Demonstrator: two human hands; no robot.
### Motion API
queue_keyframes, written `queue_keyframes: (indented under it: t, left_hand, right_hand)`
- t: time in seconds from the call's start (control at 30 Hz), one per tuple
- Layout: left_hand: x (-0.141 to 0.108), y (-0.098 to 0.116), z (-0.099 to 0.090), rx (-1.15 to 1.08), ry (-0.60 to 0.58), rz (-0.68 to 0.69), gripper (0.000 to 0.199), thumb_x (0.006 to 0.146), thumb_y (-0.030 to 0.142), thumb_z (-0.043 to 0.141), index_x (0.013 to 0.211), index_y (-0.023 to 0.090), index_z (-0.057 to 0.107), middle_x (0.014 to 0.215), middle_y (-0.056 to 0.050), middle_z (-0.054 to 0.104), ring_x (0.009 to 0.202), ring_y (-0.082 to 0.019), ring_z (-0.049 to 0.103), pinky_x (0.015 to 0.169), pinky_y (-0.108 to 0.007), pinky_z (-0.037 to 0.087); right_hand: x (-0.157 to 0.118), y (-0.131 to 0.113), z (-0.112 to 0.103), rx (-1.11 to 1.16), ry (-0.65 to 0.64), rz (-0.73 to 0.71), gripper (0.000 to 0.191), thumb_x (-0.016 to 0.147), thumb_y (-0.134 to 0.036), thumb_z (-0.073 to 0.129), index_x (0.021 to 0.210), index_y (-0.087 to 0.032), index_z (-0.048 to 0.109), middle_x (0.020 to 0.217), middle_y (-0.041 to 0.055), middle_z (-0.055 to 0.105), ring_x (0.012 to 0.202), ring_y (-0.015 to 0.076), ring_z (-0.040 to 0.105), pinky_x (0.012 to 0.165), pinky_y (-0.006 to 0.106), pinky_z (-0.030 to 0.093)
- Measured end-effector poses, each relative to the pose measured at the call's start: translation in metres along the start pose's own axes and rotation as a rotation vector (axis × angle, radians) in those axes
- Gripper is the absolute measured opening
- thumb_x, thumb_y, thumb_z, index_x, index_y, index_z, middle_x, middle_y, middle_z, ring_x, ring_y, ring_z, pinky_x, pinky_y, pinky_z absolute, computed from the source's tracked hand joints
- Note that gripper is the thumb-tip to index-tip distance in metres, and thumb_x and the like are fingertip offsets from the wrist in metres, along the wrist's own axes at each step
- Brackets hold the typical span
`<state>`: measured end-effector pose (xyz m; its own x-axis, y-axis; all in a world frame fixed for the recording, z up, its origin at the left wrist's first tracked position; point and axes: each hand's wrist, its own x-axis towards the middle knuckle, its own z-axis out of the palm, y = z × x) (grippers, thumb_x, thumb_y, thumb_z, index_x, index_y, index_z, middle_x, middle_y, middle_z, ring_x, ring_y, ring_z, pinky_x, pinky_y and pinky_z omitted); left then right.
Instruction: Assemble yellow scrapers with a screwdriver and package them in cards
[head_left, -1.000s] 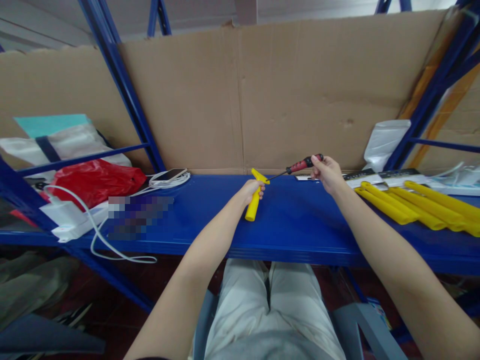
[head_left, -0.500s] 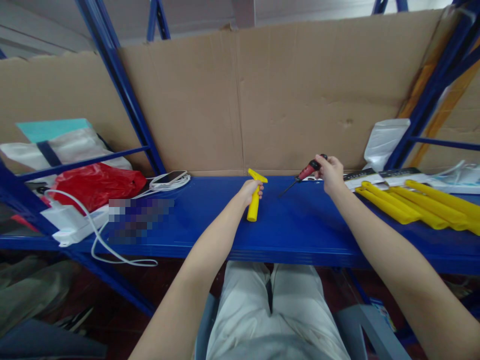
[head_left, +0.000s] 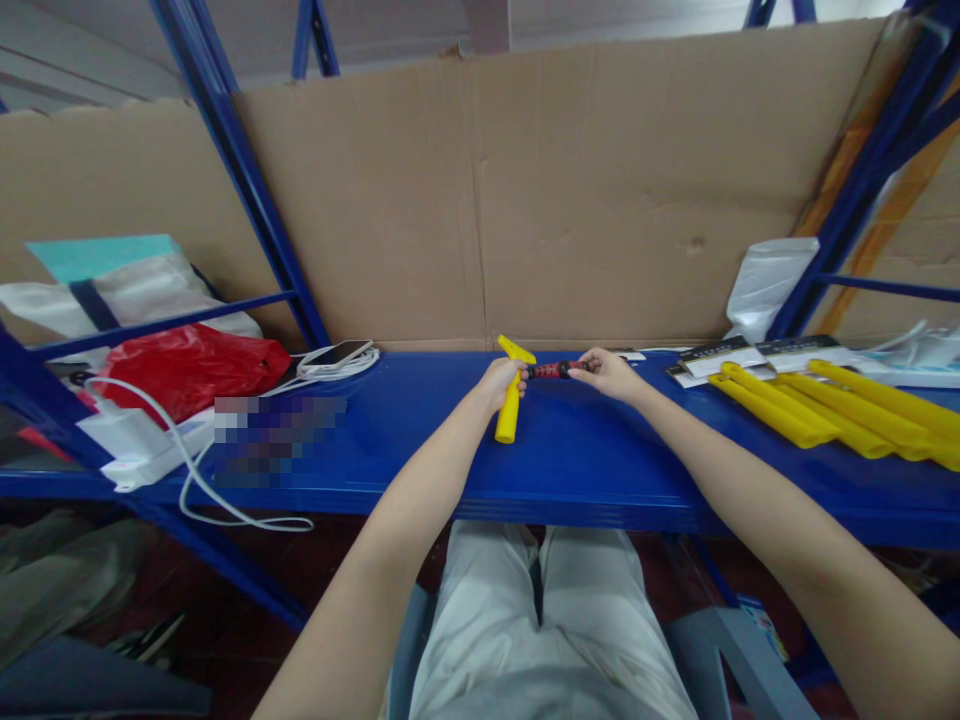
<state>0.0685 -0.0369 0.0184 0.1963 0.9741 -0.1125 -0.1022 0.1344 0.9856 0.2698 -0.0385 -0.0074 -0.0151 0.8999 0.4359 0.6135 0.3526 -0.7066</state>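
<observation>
Near the middle of the blue shelf, my left hand [head_left: 500,384] is wrapped round a yellow T-shaped tool [head_left: 508,416], its wider head pointing up and its handle down. My right hand [head_left: 604,373] grips the rear end of a red and black screwdriver [head_left: 549,371]. The screwdriver lies level, its front end against the yellow tool beside my left fingers. Its metal shaft is hidden from view.
Several yellow handles [head_left: 862,410] lie on the shelf [head_left: 420,440] at the right, near black and white packages [head_left: 720,357]. To the left are a red bag [head_left: 191,368], a coiled white cable with a phone [head_left: 339,358] and a power strip [head_left: 161,455].
My right hand has moved left and slightly down with the screwdriver, which has turned from slanting to level and now meets the yellow tool. My left hand stays nearly in place.
</observation>
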Motion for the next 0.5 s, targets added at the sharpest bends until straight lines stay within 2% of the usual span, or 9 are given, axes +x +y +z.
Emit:
queue_keyframes:
  t: [0.1,0.2,0.37,0.5]
  left_hand:
    - [0.001,-0.001,0.000,0.006,-0.001,0.002,0.015,0.081,0.004,0.043,0.078,0.018,0.045,0.046,0.008,0.041,0.031,-0.006,0.035,0.037,-0.017,0.028]
    - [0.001,-0.001,0.001,0.011,0.008,0.005,0.015,0.081,0.004,0.043,0.078,0.018,0.044,0.046,0.008,0.041,0.032,-0.006,0.035,0.038,-0.018,0.028]
    - [0.001,-0.001,0.002,0.029,0.008,0.005,0.015,0.081,0.003,0.043,0.078,0.018,0.045,0.046,0.008,0.041,0.032,-0.006,0.035,0.038,-0.018,0.028]
    - [0.000,-0.001,0.002,0.038,0.006,0.009,0.016,0.082,0.003,0.042,0.078,0.018,0.045,0.046,0.008,0.041,0.032,-0.007,0.035,0.038,-0.019,0.028]
  right_hand:
    - [-0.001,0.002,0.016,-0.242,-0.068,-0.114,0.017,0.073,-0.025,0.070,0.076,-0.020,0.054,0.059,-0.0038,0.055,0.054,0.0117,0.051,0.054,0.023,0.037]
    - [-0.002,-0.001,0.027,-0.396,-0.099,-0.112,0.008,0.079,-0.025,0.064,0.083,-0.020,0.058,0.066,0.0005,0.061,0.061,0.0147,0.056,0.058,0.025,0.039]
    - [-0.005,-0.007,0.030,-0.516,-0.103,-0.090,0.015,0.085,-0.030,0.058,0.094,-0.018,0.061,0.078,0.0066,0.067,0.072,0.0195,0.063,0.063,0.027,0.042]
    - [-0.008,-0.010,0.028,-0.557,-0.114,-0.083,0.019,0.087,-0.029,0.057,0.101,-0.018,0.061,0.083,0.0080,0.069,0.078,0.0210,0.065,0.066,0.028,0.043]
